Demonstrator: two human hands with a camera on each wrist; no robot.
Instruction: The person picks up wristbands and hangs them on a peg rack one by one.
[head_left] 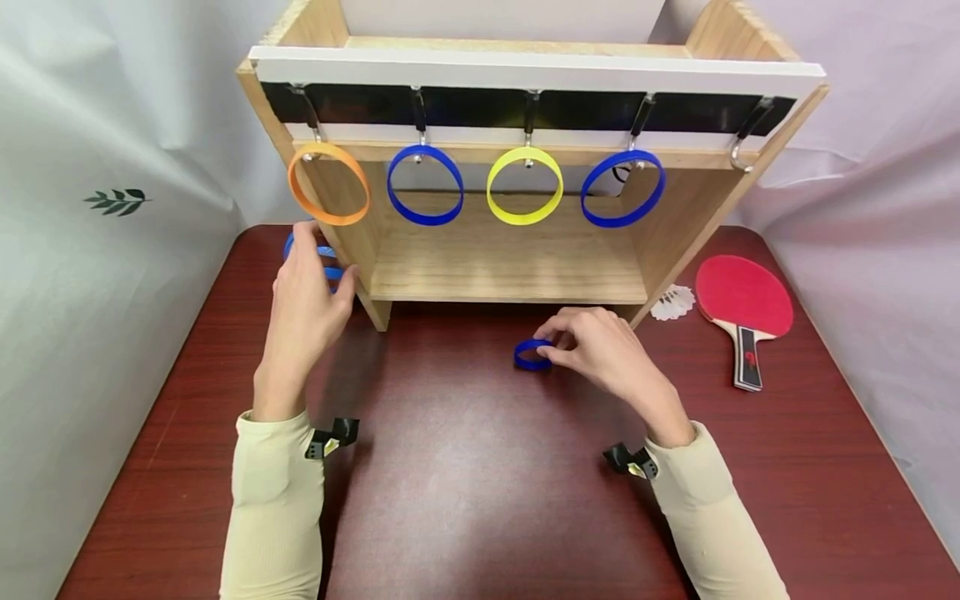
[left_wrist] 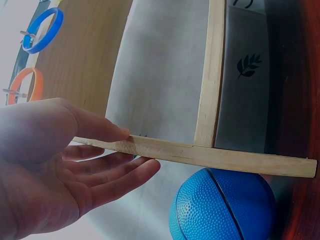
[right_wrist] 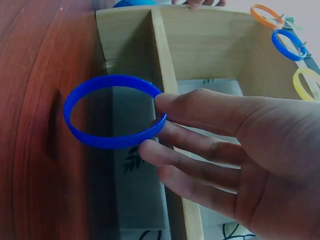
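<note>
In the head view, a wooden shelf (head_left: 510, 250) carries hooks along its top front. An orange wristband (head_left: 341, 221), a blue wristband (head_left: 425, 221), a yellow wristband (head_left: 525, 220) and another blue wristband (head_left: 612, 222) hang there. My left hand (head_left: 303, 304) holds the shelf's left side panel (left_wrist: 240, 159), thumb on its front edge and fingers along its outer face. Low in front of the shelf, my right hand (head_left: 600, 350) pinches a loose blue wristband (right_wrist: 107, 142) between thumb and fingers. The band is held out nearly level above the tabletop.
The rightmost hook (head_left: 738, 157) carries no band. A blue ball (left_wrist: 225, 210) sits outside the shelf's left panel. On the right lie a red table tennis paddle (head_left: 742, 292) and a white shuttlecock (head_left: 673, 302) on the dark red table (head_left: 450, 467). White cloth hangs on both sides.
</note>
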